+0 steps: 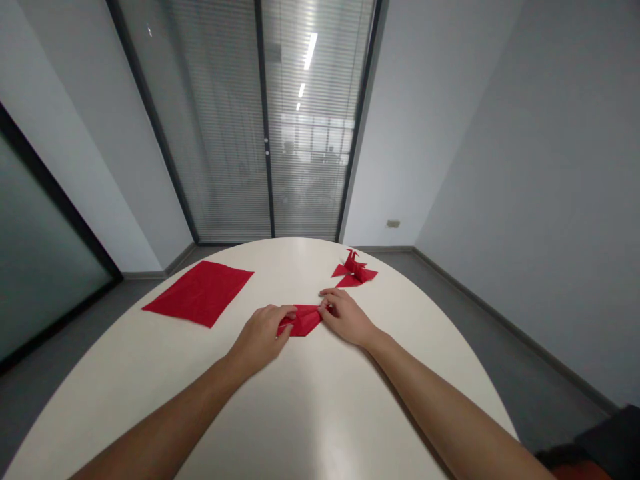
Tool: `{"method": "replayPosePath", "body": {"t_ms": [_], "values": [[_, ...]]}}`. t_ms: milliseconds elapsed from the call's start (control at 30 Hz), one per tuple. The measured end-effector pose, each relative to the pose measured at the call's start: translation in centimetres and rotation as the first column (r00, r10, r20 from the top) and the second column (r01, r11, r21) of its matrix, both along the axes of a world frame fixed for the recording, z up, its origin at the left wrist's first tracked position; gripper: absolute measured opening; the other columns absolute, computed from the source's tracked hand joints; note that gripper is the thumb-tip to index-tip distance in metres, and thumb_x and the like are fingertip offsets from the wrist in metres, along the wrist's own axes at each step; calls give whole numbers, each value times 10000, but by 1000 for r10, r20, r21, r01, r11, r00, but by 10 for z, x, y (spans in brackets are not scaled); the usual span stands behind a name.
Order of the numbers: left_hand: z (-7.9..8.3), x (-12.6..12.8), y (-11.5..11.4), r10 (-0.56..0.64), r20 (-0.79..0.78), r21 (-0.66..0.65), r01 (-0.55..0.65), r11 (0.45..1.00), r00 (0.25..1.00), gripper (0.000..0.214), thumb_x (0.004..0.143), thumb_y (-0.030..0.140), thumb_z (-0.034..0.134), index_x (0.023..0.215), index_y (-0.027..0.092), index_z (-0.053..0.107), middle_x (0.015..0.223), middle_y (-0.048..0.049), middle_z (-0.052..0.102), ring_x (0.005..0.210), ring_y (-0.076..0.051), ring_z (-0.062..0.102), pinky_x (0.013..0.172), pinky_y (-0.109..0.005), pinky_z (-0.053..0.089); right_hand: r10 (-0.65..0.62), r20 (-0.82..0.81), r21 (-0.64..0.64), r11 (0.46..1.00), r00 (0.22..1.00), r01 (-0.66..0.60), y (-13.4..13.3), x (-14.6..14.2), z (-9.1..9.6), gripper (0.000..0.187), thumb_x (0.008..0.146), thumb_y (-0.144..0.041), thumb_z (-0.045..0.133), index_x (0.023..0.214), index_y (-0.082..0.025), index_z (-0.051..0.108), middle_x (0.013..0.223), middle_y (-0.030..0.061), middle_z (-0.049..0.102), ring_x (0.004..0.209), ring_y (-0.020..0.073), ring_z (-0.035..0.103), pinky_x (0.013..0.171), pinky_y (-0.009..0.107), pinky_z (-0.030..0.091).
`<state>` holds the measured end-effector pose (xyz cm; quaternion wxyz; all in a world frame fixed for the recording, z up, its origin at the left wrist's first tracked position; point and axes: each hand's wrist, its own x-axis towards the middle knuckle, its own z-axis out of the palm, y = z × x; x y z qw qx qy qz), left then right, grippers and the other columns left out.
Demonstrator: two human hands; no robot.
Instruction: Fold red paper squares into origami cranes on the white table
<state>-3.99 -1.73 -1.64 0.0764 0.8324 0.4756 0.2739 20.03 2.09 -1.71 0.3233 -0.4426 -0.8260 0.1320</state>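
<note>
folded red paper [303,323] is lying on the white table [310,400], between the two hands. near it, just beyond the right hand [345,317], a winged red origami [355,270] is sitting; an unfolded red sheet [203,293] is lying flat, farther to the left. behind the table, blinds [220,133] are hanging at the glass.

both forearms are reaching forward and inward. the right thumb and index finger are pinching together on the paper's right end. the left hand [263,330] is curling over the left end, its thumb and fingertips standing a little apart; whether they are squeezing, i cannot tell.

the hands are covering both paper ends, the origami's folds are overlapping unclearly, and a dark object [610,440] is being cut off at the lower right corner.
</note>
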Motion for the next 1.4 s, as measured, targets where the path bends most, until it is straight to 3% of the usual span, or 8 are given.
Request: {"method": "replayPosePath", "body": {"t_ms": [267,433,533,633,767,933,1233,1400], "values": [[-3,-3,0,-98,-138,85,111,990,986,332,907,91,549,1136,253,727,1134,-48,717,1026,-239,618,920,-432,501,-28,81,18,999,996,26,0,2,-2,109,924,-225,574,827,-188,605,1211,140,645,1147,256,580,991,413,448],[-4,-3,-1,-128,-196,93,148,985,972,419,854,32,537,1177,230,718,1280,-53,675,1123,-257,599,986,-462,498,-120,115,46,992,986,116,4,6,-5,93,914,-137,518,877,-174,595,1032,121,674,1037,247,600,920,398,475],[-2,-1,0,-141,-198,91,161,983,970,439,841,34,516,1191,215,710,1303,-48,672,1132,-253,604,1001,-459,503,-146,111,100,986,983,135,1,3,0,246,863,-57,483,1053,-143,612,1076,131,677,1045,250,601,939,413,476],[3,2,1,-148,-187,101,169,980,971,426,837,64,516,1194,198,706,1266,-58,696,1143,-252,613,1017,-455,504,12,139,124,992,990,-30,-15,-10,11,411,914,-105,435,1311,-126,541,1332,162,606,1249,260,539,1081,455,403],[8,3,2,-190,-183,99,210,973,965,389,868,125,520,1206,204,694,1292,-58,684,1225,-223,603,1097,-412,459,236,278,-91,972,931,-219,-36,-27,20,606,1020,-409,378,1533,-97,302,1569,177,361,1463,284,324,1201,493,249],[4,1,3,-196,-192,101,218,971,962,418,906,160,506,1305,195,628,1390,-74,610,1305,-209,557,1106,-392,454,221,394,-277,954,892,-114,-35,-25,24,829,982,-620,334,1566,-50,192,1618,201,162,1516,326,139,1228,508,153],[0,-1,5,-113,-146,117,131,985,983,323,947,244,519,1216,204,692,1281,-68,687,1184,-236,652,1022,-419,524,124,410,-226,974,904,-32,-29,-14,20,807,993,-607,313,1548,-26,247,1600,221,211,1507,329,180,1221,505,185],[-2,-2,6,-109,-129,125,125,984,986,318,941,254,534,1212,208,695,1274,-62,692,1173,-221,658,1031,-392,519,152,384,-98,987,911,-124,-27,-14,17,648,1003,-483,407,1506,-75,380,1577,203,309,1488,331,251,1205,532,237]]}}
